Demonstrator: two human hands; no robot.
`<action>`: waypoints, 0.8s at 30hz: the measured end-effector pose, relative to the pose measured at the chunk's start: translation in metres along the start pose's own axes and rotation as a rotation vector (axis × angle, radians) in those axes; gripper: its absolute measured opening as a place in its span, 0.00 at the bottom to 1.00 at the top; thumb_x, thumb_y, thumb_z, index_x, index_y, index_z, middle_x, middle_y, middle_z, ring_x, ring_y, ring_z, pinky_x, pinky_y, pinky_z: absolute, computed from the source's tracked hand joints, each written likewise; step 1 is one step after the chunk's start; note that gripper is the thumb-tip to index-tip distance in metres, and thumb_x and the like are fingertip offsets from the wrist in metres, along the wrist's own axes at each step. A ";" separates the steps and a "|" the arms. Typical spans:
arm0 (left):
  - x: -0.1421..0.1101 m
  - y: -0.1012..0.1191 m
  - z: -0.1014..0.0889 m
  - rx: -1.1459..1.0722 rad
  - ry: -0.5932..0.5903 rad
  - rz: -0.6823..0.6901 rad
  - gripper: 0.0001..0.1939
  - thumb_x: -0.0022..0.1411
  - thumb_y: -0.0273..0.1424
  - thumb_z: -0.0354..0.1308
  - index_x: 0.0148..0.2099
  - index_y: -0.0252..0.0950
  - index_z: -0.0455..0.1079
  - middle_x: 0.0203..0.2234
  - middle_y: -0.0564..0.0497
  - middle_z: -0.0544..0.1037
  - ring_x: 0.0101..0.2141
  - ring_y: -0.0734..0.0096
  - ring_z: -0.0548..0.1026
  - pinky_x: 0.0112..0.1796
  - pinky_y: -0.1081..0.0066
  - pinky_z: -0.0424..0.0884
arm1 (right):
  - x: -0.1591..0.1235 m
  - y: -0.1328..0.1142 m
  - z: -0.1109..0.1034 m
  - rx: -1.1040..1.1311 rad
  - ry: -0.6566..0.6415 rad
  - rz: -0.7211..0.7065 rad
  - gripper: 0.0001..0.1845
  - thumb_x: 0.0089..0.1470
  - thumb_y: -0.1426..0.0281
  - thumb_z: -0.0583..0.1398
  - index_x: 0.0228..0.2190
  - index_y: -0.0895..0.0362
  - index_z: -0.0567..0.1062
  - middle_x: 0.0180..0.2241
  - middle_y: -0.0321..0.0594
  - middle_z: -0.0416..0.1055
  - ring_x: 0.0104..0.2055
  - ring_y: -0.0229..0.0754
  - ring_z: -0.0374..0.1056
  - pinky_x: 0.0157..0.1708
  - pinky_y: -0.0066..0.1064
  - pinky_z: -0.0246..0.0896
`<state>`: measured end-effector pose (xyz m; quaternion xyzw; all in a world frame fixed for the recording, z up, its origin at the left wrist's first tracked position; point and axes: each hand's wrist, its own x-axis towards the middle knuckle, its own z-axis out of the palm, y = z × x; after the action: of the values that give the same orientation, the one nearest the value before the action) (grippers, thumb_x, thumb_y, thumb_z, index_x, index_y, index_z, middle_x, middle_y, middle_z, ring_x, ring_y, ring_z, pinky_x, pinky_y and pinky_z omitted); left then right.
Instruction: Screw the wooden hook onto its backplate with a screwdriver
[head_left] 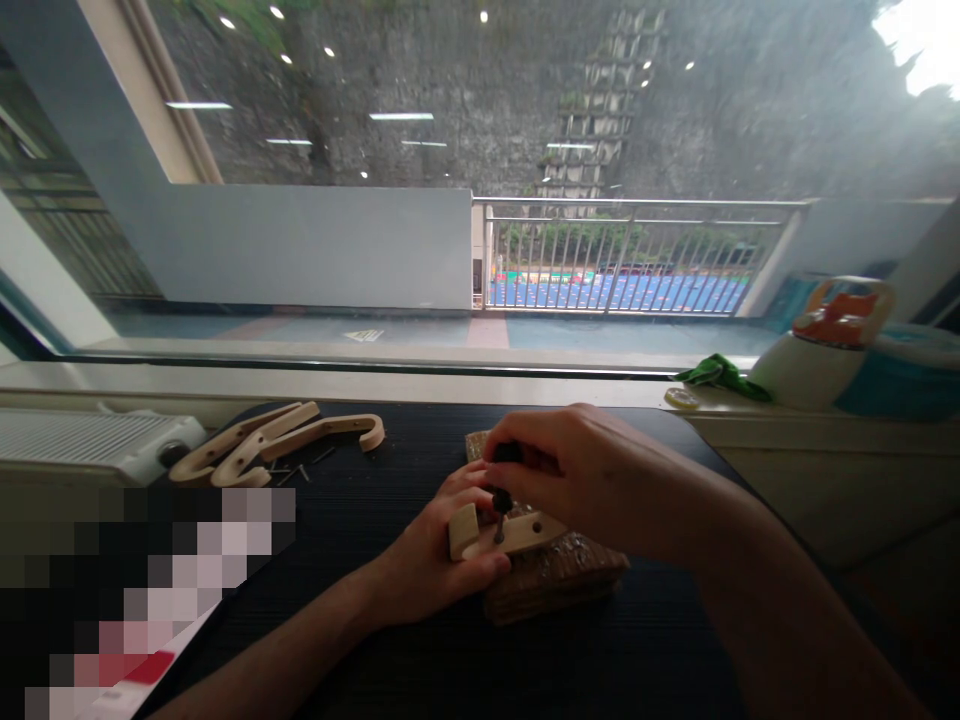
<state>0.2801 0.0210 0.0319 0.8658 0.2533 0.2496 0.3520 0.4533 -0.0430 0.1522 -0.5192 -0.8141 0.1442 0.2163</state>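
Observation:
My left hand (pixel 457 545) is closed around a pale wooden hook (pixel 517 535), its curved end near my palm. The hook lies on a brown wooden block (pixel 547 585) with a glossy, carved-looking surface. From above, my right hand (pixel 540 455) grips the dark handle of a screwdriver (pixel 502 500). It stands nearly upright, its metal shaft reaching down to the hook between my left thumb and fingers. A round hole shows in the hook to the right of the shaft. Whether a screw sits under the tip I cannot tell.
More wooden hooks (pixel 262 440) lie at the table's back left, with several small dark screws (pixel 300 472) beside them. A white radiator (pixel 90 440) stands at the left. On the windowsill at right are a green cloth (pixel 720 375) and a white container (pixel 814 360).

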 end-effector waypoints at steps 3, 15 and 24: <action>-0.001 -0.005 0.003 -0.011 0.013 0.018 0.16 0.49 0.33 0.62 0.41 0.36 0.66 0.53 0.44 0.64 0.57 0.53 0.57 0.55 0.57 0.58 | 0.002 0.004 0.001 -0.015 0.040 0.027 0.09 0.54 0.67 0.55 0.28 0.54 0.74 0.20 0.29 0.66 0.21 0.30 0.56 0.20 0.24 0.44; -0.001 0.004 -0.001 -0.040 -0.044 -0.031 0.17 0.51 0.29 0.61 0.44 0.34 0.65 0.52 0.42 0.64 0.52 0.56 0.64 0.56 0.57 0.56 | -0.006 0.002 -0.005 0.016 -0.042 -0.046 0.11 0.54 0.69 0.54 0.35 0.52 0.76 0.25 0.31 0.70 0.24 0.32 0.59 0.22 0.26 0.46; 0.000 -0.001 0.001 -0.028 -0.025 -0.029 0.15 0.49 0.29 0.62 0.41 0.34 0.66 0.52 0.43 0.64 0.54 0.54 0.59 0.54 0.58 0.58 | 0.000 0.008 0.000 -0.036 0.070 0.004 0.09 0.54 0.65 0.55 0.26 0.54 0.74 0.18 0.27 0.65 0.20 0.28 0.56 0.18 0.23 0.45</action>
<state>0.2807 0.0208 0.0308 0.8601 0.2581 0.2370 0.3707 0.4598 -0.0394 0.1485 -0.5294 -0.8074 0.1117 0.2353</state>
